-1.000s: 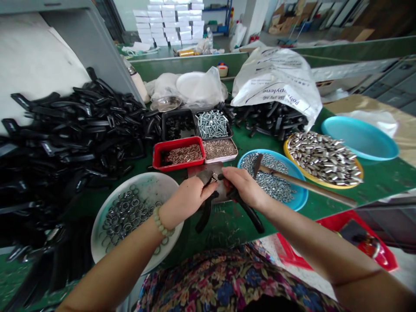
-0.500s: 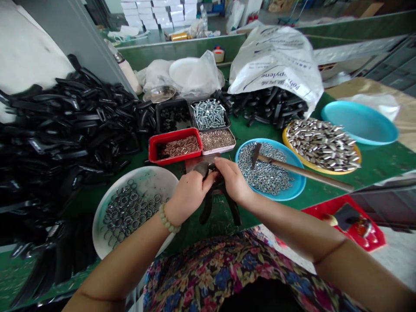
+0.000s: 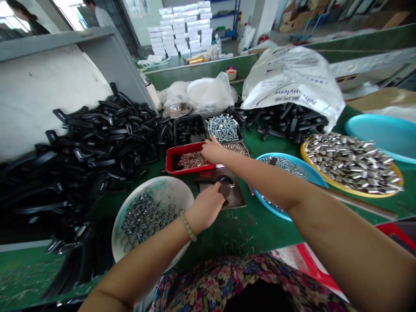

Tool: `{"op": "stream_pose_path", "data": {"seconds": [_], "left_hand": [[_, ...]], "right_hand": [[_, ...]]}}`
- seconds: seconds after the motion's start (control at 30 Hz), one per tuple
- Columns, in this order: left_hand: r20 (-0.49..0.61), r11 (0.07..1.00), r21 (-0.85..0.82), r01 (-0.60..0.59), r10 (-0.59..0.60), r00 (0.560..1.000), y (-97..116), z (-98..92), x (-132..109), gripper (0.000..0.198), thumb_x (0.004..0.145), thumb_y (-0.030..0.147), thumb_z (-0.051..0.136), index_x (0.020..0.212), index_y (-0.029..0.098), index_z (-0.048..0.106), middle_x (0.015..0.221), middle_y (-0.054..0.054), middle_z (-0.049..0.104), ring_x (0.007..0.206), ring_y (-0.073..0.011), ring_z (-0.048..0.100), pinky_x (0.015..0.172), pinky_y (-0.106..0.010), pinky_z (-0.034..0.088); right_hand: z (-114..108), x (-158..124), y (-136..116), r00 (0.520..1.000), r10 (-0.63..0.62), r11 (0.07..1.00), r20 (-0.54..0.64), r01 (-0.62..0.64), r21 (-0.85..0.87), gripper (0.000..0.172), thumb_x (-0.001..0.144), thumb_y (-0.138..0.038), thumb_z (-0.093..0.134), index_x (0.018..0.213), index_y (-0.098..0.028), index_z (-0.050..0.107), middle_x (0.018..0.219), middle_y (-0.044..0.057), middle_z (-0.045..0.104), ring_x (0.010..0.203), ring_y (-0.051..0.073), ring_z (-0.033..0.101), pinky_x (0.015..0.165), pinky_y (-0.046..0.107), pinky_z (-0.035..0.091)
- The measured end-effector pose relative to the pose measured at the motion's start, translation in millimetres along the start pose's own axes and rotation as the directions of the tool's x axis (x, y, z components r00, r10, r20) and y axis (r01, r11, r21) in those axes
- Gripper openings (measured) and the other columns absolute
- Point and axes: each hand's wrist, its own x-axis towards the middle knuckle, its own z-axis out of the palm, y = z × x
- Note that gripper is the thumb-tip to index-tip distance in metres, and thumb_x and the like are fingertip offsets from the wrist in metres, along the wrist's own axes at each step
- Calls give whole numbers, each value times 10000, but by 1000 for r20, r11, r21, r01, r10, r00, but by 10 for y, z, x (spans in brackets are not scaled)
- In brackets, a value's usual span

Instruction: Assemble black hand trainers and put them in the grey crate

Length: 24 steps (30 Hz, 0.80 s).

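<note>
My right hand [image 3: 212, 150] reaches forward, its fingertips over the tray of small brass-coloured pieces [image 3: 235, 149], next to the red tray [image 3: 190, 161] of copper-coloured hooks. My left hand [image 3: 204, 207] rests on a steel plate [image 3: 235, 197] with its fingers against the black-handled pliers [image 3: 211, 180], which lie across the plate. Whether the right fingers pinch anything is hidden. A white plate of steel split rings [image 3: 146, 214] sits just left of my left wrist. My right forearm passes over a blue plate of steel nuts [image 3: 284, 167].
A pile of black plastic handles [image 3: 97, 143] fills the bench's left side. Behind stand trays of bolts [image 3: 223, 128], a white polypropylene sack [image 3: 292, 78], and a yellow plate of metal sleeves [image 3: 351, 164]. A hammer handle [image 3: 360, 208] lies right. Two people [image 3: 97, 13] stand far back.
My right hand has let go of the pliers and moved forward to the trays. The pliers now lie flat on the plate under my left hand. The view has tilted up and shifted.
</note>
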Motion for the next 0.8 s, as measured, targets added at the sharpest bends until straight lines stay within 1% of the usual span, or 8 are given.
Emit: {"op": "stream_pose_path", "data": {"seconds": [0.07, 0.13, 0.27, 0.4, 0.53, 0.63, 0.7, 0.8], "left_hand": [[-75, 991, -16, 136, -137, 988, -322, -148, 170, 234, 887, 183, 434, 1013, 120, 621, 1038, -136, 612, 945, -224, 590, 874, -342, 458], [-179, 940, 37, 338, -327, 928, -706, -291, 392, 295, 907, 166, 369, 1016, 74, 627, 1050, -187, 619, 993, -258, 587, 900, -374, 439], [-61, 921, 56, 386, -383, 922, -1218, -318, 731, 200, 836, 167, 512, 937, 98, 670, 985, -176, 669, 948, -264, 625, 860, -340, 458], [-81, 914, 31, 405, -401, 912, -1296, -167, 769, 223, 857, 214, 503, 992, 121, 655, 988, -162, 676, 944, -256, 629, 852, -334, 461], [-159, 923, -64, 379, -385, 909, -1311, -115, 718, 217, 864, 194, 490, 1001, 122, 642, 1003, -136, 665, 911, -230, 626, 853, -319, 457], [-220, 929, -150, 340, -366, 904, -1327, -149, 697, 250, 895, 170, 417, 972, 76, 636, 1036, -126, 629, 883, -185, 616, 879, -286, 438], [-254, 926, -170, 336, -371, 893, -1315, -195, 678, 315, 924, 177, 346, 986, 53, 629, 1074, -119, 595, 916, -167, 604, 930, -272, 410], [-331, 916, -263, 302, -380, 864, -1208, -264, 601, 303, 916, 175, 363, 976, 87, 647, 1093, -108, 588, 984, -176, 588, 1004, -289, 378]], "right_hand": [[3, -11, 13, 1000, -16, 1000, 21, 16, -8, 148, 795, -124, 558, 818, -136, 704, 902, 132, 680, 1003, 282, 497, 967, 467, 232], [-24, -46, 33, 1000, -11, 1000, 9, 11, -6, 156, 798, -152, 562, 879, -109, 689, 909, 146, 680, 987, 283, 517, 961, 463, 243], [-115, -140, 60, 993, 62, 996, -103, -55, 74, 233, 878, -221, 481, 986, -73, 625, 944, 173, 671, 936, 266, 561, 916, 423, 306], [-140, -281, 76, 969, 189, 916, -157, -117, 383, 197, 886, -223, 465, 989, -99, 577, 931, 137, 663, 845, 214, 576, 769, 324, 391], [-64, -581, 73, 912, 366, 615, -187, -85, 784, 113, 828, -223, 507, 915, -158, 540, 815, 27, 635, 692, 138, 561, 650, 263, 427], [47, -996, 28, 913, 397, 457, -99, -103, 884, 116, 827, -254, 517, 915, -182, 537, 786, 1, 628, 666, 131, 581, 650, 274, 458], [136, -1323, -44, 907, 421, 476, -23, -199, 857, 105, 828, -249, 528, 915, -190, 544, 791, 9, 640, 680, 143, 598, 663, 287, 468], [251, -1740, -227, 931, 365, 661, 14, -270, 700, 90, 855, -199, 495, 920, -197, 557, 845, 43, 651, 765, 171, 612, 699, 303, 470]]}}
